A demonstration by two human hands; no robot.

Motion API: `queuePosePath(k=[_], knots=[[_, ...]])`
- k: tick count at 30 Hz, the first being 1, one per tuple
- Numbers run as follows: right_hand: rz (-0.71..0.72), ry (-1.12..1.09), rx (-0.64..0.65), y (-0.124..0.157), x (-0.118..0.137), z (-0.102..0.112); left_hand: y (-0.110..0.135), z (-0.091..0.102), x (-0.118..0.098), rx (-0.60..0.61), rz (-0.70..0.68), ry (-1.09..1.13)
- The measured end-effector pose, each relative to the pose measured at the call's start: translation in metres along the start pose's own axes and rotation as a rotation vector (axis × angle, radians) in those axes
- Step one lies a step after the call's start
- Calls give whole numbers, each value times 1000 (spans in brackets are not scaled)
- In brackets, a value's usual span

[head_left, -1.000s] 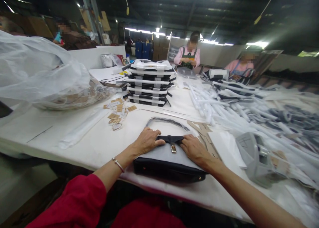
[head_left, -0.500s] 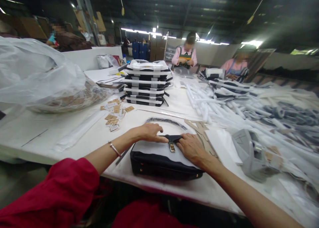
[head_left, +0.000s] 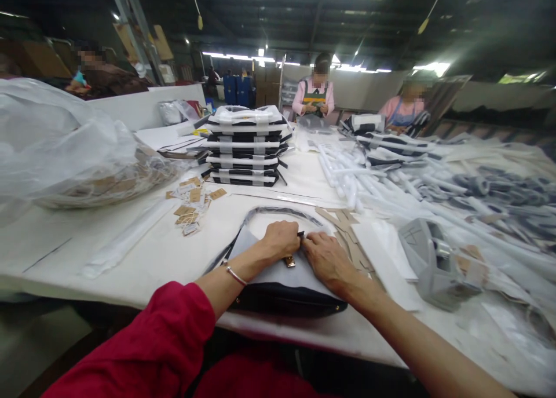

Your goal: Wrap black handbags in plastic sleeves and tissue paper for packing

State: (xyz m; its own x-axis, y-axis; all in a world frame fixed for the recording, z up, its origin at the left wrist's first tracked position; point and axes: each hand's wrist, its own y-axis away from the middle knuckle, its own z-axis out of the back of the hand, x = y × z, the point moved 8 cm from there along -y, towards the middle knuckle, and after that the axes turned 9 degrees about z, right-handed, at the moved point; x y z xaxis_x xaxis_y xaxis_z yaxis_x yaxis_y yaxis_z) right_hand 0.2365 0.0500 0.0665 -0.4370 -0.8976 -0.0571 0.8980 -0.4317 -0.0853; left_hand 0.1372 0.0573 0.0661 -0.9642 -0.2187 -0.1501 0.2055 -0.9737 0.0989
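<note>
- The left hand (head_left: 282, 238) is curled closed on the flap of the handbag (head_left: 278, 285).
- The right hand (head_left: 325, 259), fingers bent tight, grips the same flap, and its fingertips meet the left hand's.
- The handbag lies flat under both hands on the desk (head_left: 143, 259).
- A gold clasp (head_left: 289, 262) sits between the two hands.
- A stack of bags (head_left: 245, 146) stands well beyond the hands.

From the handbag (head_left: 278, 282), the table (head_left: 143, 253) lies open toward 9 o'clock, crossed only by a flat white strip (head_left: 125, 241), with scattered tags (head_left: 191, 204) at 10. A stack of bags (head_left: 243, 149) blocks 12 o'clock and a plastic sack (head_left: 65, 149) bulks far out at 10. From 1 to 4 o'clock, cardboard strips (head_left: 347, 236), white tubes (head_left: 360, 183) and what seems a grey folded piece (head_left: 428, 265) crowd close.
</note>
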Motion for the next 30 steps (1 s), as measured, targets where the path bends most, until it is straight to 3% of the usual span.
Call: queuePosePath(k=[5,11,18,30], knots=[[-45,36,28,3,-1,-3,-2,-2,4,-18,52,42],[-169,-24,35,-4,-23,-3,2,-9,6,-12,75,89],[-86,-129,213,-34,-35,3,9,-17,7,-7,105,143],[-241,-333,488,-51,-51,-15,13,-17,13,-47,93,275]])
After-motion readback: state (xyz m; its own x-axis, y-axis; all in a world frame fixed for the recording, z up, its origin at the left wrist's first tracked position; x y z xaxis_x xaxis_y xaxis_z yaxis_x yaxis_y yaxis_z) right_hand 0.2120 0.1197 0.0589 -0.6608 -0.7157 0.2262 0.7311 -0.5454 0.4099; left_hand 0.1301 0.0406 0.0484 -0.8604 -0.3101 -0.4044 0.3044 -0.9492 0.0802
